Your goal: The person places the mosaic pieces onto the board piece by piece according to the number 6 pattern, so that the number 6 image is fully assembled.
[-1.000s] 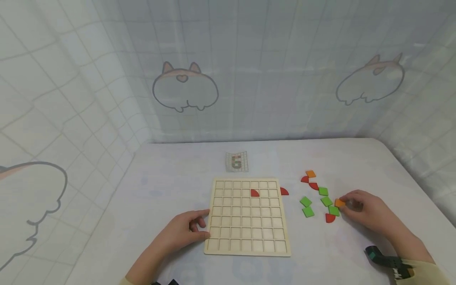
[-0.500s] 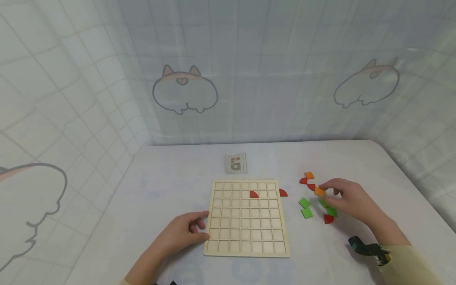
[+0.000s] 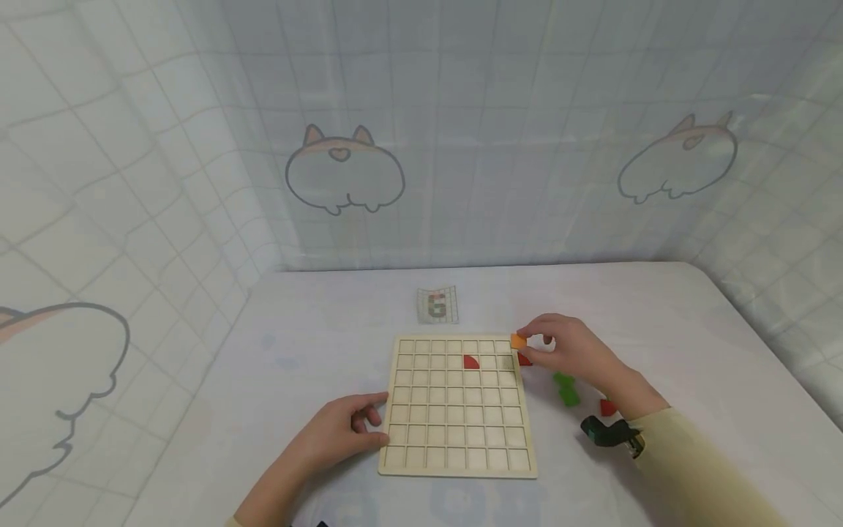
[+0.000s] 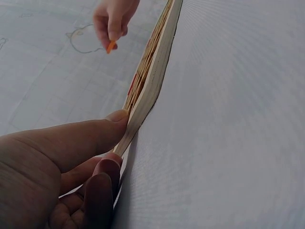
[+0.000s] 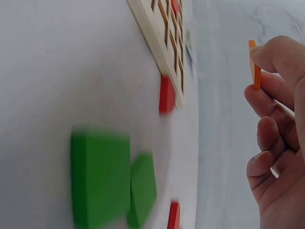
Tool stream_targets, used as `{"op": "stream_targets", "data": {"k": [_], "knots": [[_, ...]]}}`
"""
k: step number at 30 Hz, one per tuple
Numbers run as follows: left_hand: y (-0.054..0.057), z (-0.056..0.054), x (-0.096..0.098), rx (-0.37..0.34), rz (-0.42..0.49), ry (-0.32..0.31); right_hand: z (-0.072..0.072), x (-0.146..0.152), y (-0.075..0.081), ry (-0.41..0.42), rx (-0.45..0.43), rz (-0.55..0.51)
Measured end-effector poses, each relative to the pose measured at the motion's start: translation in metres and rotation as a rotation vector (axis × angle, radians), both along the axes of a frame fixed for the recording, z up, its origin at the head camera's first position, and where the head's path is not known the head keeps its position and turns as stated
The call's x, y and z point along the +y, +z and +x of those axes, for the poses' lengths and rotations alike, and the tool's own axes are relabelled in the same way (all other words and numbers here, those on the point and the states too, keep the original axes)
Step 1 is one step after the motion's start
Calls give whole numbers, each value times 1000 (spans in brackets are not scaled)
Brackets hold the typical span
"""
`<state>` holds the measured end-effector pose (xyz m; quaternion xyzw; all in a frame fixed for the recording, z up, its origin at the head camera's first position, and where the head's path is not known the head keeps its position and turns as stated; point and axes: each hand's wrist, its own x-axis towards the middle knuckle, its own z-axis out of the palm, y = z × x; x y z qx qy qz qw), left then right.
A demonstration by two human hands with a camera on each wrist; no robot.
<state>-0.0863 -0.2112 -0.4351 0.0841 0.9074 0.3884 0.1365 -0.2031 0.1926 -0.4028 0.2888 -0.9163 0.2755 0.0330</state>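
"While I watch from my remote seat, the right hand (image 3: 573, 350) pinches an orange tile (image 3: 518, 341) between thumb and finger, its grip parted only as far as the tile needs."

"Where is that tile?"

"Raised over the far right corner of the board (image 3: 437, 414), a pale grid of small cells lying flat on the white bench (image 3: 316, 322). My left wrist view shows it clear of the board."

"And the left hand (image 3: 342, 432)?"

"Thumb and forefinger touch the board's left edge, spread well apart along it. I see that grip resting there, not wrapped round."

"What lies in the board?"

"A red quarter-circle (image 3: 470, 361), second row from the far side, fifth cell from the left. Just beyond the right edge is a second red piece (image 3: 525, 359), partly hidden by the right hand."

"Anything else near?"

"Right of the board, I see green tiles (image 3: 569, 395) close together and a third red piece (image 3: 608, 407), partly covered by the right arm. Beyond the far edge lies a card (image 3: 437, 305) printed with a grid and a small coloured figure."
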Motion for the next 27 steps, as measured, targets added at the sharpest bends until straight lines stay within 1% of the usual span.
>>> {"op": "stream_targets", "data": {"k": [6, 10, 17, 24, 27], "knots": [[0, 0, 1, 1, -11, 7, -5, -27, -3, 82, 14, -2], [0, 0, 2, -7, -8, 14, -8, -42, -5, 109, 11, 8], [0, 0, 1, -5, 7, 12, -10, -65, -7, 103, -34, 15], [0, 0, 2, -2, 3, 11, -10, -82, -9, 83, -139, 7], [0, 0, 2, -4, 3, 13, -12, -88, -11, 94, -158, 3]]}}
